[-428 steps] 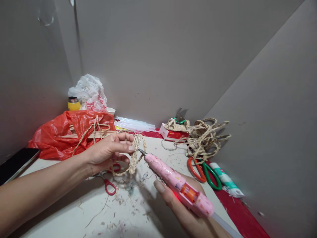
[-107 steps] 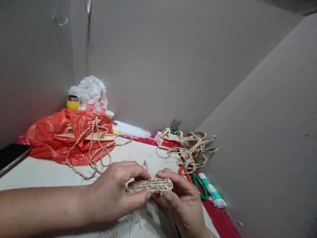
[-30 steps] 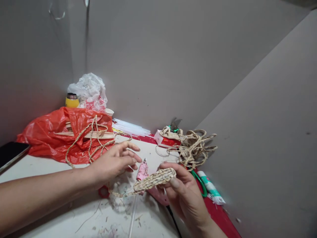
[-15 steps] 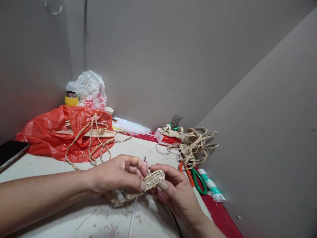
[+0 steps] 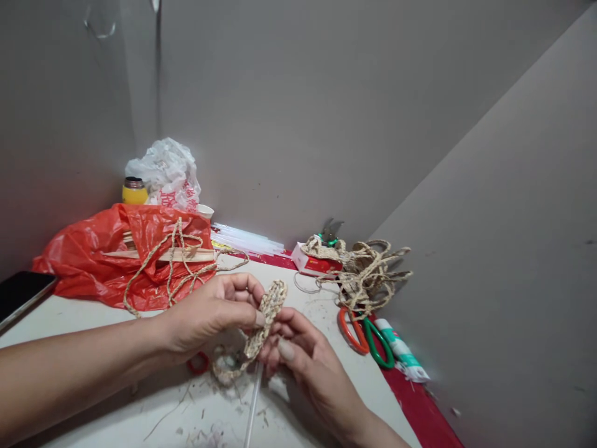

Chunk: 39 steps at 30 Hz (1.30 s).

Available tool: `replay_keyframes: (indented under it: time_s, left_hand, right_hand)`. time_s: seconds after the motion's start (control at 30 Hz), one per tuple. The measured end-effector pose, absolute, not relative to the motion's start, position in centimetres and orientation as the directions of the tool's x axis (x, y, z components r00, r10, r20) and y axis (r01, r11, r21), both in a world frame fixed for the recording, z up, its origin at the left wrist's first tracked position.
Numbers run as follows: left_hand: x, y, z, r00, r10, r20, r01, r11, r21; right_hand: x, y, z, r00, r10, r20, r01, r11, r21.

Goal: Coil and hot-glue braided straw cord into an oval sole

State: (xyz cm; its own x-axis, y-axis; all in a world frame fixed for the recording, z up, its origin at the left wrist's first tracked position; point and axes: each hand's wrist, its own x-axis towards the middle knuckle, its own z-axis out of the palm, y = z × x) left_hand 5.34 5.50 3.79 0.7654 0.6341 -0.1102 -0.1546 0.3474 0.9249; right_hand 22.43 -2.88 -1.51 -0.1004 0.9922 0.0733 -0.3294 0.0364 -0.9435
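My left hand (image 5: 224, 314) pinches a short, flat piece of coiled braided straw cord (image 5: 273, 302) between thumb and fingers, tilted with its upper end to the right. From its lower end a loose braided tail (image 5: 226, 373) curves left beneath my left hand. My right hand (image 5: 303, 354) is beside the piece's lower right edge, its fingers curled and the fingertips close to or touching it. Whether something small lies between those fingers is hidden. Below the hands a thin, clear stick (image 5: 253, 404) lies on the white table (image 5: 116, 404).
On the left are a red plastic bag (image 5: 93, 249) with braided cord over it and a phone (image 5: 28, 295). Translucent sticks (image 5: 247, 238) lie at the back. At right are a cord bundle (image 5: 373, 274), scissors (image 5: 377, 342) and a white-green tube (image 5: 402, 350). Grey walls enclose the table.
The straw piece has turned from nearly level to steeply tilted and moved up and left. My right hand has shifted left and its thumb has come off the piece's end.
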Motion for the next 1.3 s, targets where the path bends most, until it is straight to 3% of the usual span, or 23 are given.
replay_keyframes:
  time_s: [0.17,0.7,1.03,1.3]
  left_hand:
    - [5.3,5.3,3.8,0.752,0.652,-0.096,-0.166,0.328,0.930]
    - [5.7,5.3,4.0,0.688,0.723,-0.058,-0.178,0.246,0.953]
    - [5.8,5.3,3.1,0.681,0.732,-0.020,-0.186,0.198,0.962]
    - [6.0,5.4,3.1,0.636,0.771,0.020,-0.251,0.183,0.951]
  right_hand:
    - [21.7,-3.1,-1.6,-0.228,0.973,0.044,-0.302,-0.028,-0.953]
    - [21.6,-3.7,-2.1,-0.159,0.987,-0.029,-0.372,-0.087,-0.924]
    - [21.9,-3.2,-2.4,-0.258,0.961,-0.097,-0.359,-0.189,-0.914]
    - [22.0,-2.6,-2.5,-0.197,0.979,-0.056,-0.404,-0.133,-0.905]
